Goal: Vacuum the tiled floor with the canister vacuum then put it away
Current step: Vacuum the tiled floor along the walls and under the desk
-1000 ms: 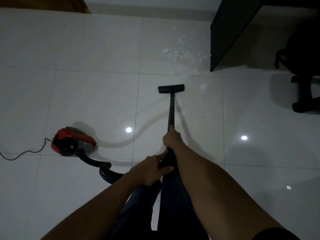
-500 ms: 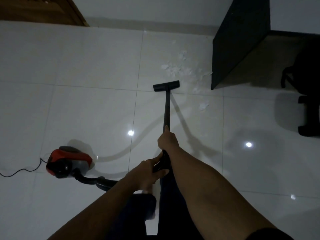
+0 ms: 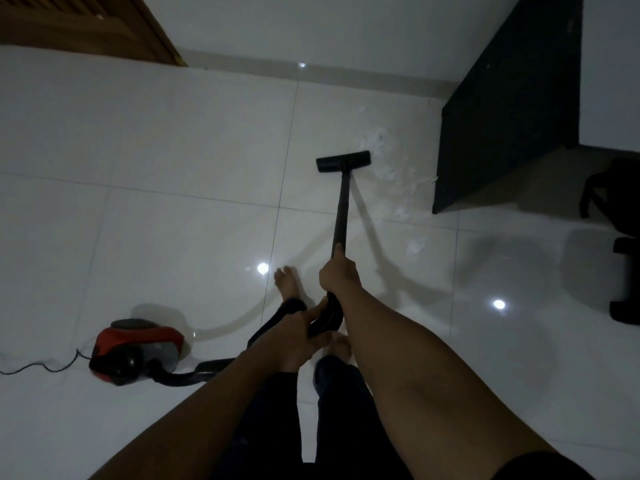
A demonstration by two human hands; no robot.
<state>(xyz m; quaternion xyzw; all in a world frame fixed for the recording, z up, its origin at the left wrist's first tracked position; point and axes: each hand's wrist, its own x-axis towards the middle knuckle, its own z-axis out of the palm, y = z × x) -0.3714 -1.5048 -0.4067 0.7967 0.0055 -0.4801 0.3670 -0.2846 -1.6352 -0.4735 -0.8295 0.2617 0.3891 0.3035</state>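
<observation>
- Right hand (image 3: 337, 271): fingers closed around the upper end of the black wand (image 3: 341, 209), thumb lying along the tube, arm extended forward
- Left hand (image 3: 298, 329): fingers wrapped around the ribbed end of the hose (image 3: 327, 318), just behind and below the right hand
- Floor head (image 3: 343, 161): flat on the tiled floor (image 3: 173, 133) at the far end of the wand, with its right end just beside a patch of white scraps (image 3: 375, 140)
- Further scraps lie right of the wand, between it and the black cabinet (image 3: 502, 133)
- Canister vacuum (image 3: 138, 348): red and grey body on the floor to the person's left, well apart from the floor head; the hose leaves the body and passes under the left forearm
- Power cord (image 3: 41, 365): runs along the floor from the canister to the left edge of the view
- One bare foot (image 3: 287, 282) stands forward, left of the wand; the second is partly hidden behind the right forearm
- Wooden door (image 3: 86, 26): upper left corner
- Dark chair (image 3: 623, 271): right edge, partly cut off
</observation>
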